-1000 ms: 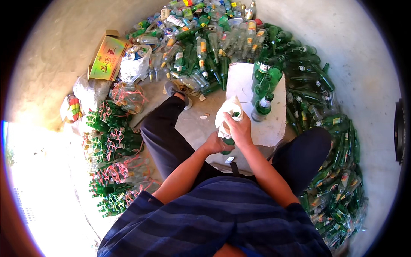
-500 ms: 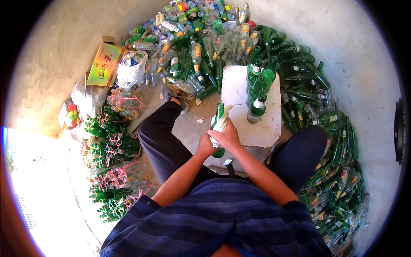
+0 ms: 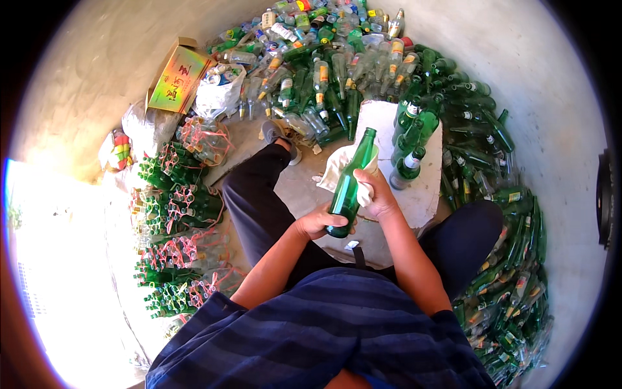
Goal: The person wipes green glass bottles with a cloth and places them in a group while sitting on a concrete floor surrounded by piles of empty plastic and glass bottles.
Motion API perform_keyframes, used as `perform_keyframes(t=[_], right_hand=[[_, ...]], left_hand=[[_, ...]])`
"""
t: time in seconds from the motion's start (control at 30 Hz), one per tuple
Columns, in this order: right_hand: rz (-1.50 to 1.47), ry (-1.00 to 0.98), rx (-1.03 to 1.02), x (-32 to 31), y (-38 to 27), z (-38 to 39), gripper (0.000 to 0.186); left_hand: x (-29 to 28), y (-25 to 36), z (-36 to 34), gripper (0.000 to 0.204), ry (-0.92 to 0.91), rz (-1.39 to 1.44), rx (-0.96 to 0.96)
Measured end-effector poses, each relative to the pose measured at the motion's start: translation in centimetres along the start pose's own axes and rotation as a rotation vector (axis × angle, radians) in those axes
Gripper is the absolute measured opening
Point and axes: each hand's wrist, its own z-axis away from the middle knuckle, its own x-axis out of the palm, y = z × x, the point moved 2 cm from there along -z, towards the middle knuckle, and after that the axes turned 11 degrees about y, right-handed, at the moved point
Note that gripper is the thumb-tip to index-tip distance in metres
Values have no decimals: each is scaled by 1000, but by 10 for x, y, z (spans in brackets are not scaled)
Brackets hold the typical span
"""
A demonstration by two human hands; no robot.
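In the middle of the view a green glass bottle is held tilted, neck up and to the right, its surface showing no label. My left hand is closed round its bottom end. My right hand grips it higher up together with a white cloth, which fans out behind the bottle to the left. Just beyond my hands, several upright green bottles stand on a pale board, some with white neck labels.
Loose bottles are heaped along the curved wall behind and to the right. At left are bottle bundles tied with pink cord, a white bag and an open cardboard box. My outstretched legs frame the board's near side.
The bottle has turned from end-on, wrapped in cloth, to lying slanted with its side exposed. The cloth has opened out leftward, and my left hand now shows at the bottle's bottom.
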Motion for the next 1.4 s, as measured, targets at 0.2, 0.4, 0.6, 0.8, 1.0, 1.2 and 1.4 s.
perform_keyframes(t=[0.2,0.4,0.6,0.8,1.0,1.2,1.4], right_hand=[[269,229,-169,-24,47,-18,32],[482,461,-312,-36,89,-17,34],[477,211,-38,-63,64,-23,35],[428,-43,214,-59,43,-12,47],[333,-194,364,-49,43,-3,50],[306,-127,469,-62,55,-11,46],[780,-34,201,-56,59,-10,44]], left_hand=[[-1,-21,-19,59,526,-584,296],[3,-28,-23,80,860,-1009,388],[-17,-10,-17,79,315,-849,280],[-51,63,-31,59,539,-52,370],[-36,87,-63,46,90,177,289],[-37,72,-89,35,354,194,298],[-61,77,-83,33,772,193,446]])
